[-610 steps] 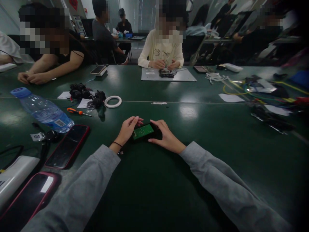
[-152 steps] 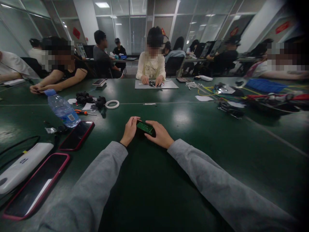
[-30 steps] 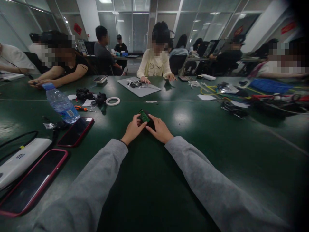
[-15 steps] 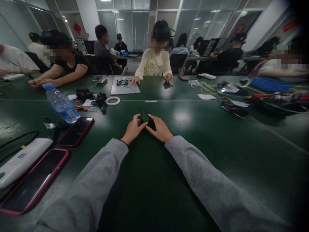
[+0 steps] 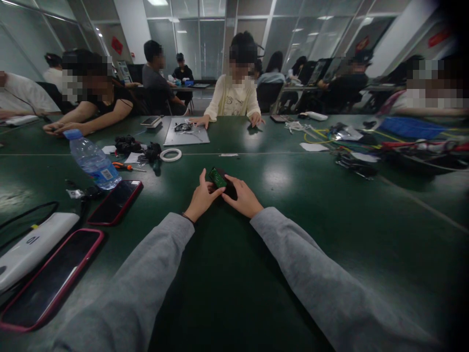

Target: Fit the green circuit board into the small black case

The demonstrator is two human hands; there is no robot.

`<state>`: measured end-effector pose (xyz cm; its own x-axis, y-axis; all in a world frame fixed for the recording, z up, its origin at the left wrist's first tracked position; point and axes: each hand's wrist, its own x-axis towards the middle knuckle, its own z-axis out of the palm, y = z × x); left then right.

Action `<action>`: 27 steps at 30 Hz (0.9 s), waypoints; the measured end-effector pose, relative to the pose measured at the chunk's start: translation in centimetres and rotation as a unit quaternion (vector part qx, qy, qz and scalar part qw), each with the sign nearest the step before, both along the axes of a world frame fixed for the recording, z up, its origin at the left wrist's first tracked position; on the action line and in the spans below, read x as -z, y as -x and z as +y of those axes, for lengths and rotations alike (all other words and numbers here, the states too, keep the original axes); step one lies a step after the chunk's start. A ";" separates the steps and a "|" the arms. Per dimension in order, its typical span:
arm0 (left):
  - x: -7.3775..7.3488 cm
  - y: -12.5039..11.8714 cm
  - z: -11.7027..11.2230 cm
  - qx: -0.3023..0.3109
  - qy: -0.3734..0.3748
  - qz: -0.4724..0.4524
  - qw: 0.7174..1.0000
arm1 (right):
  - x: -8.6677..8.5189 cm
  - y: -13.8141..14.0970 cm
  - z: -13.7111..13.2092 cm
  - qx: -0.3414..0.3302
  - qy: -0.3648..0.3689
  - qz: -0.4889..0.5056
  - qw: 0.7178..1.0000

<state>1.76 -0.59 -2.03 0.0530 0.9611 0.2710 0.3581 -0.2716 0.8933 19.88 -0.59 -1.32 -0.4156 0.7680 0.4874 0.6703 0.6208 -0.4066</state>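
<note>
A small black part with a green circuit board (image 5: 218,177) sits on the dark green table (image 5: 300,205) straight ahead of me. My left hand (image 5: 201,195) grips its left side, thumb raised and fingertips on the board. My right hand (image 5: 242,195) holds its right side, partly covering the black housing. Both my arms are in grey sleeves.
Left of me lie a water bottle (image 5: 91,159), two red-cased phones (image 5: 115,201) (image 5: 51,278), a white power bank (image 5: 31,248), an orange screwdriver (image 5: 124,167), black parts (image 5: 135,146) and a tape ring (image 5: 170,155). A person opposite has a grey mat (image 5: 186,134). Cables and tools (image 5: 359,146) crowd the right.
My left thumb has lifted off the board. The person opposite has pulled the grey mat leftwards and rests both hands flat. The view has dropped slightly.
</note>
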 end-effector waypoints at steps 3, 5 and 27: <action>-0.2 -0.1 -0.1 0.004 0.008 0.003 1.000 | -0.1 -0.1 0.0 -0.003 0.006 0.015 1.000; -0.4 -0.1 -0.2 0.002 0.010 0.012 1.000 | -0.2 -0.2 0.0 -0.006 0.008 0.020 1.000; -0.7 -0.2 -0.5 -0.009 0.008 0.058 0.998 | -1.3 0.2 -1.0 -0.026 -0.084 -0.054 0.995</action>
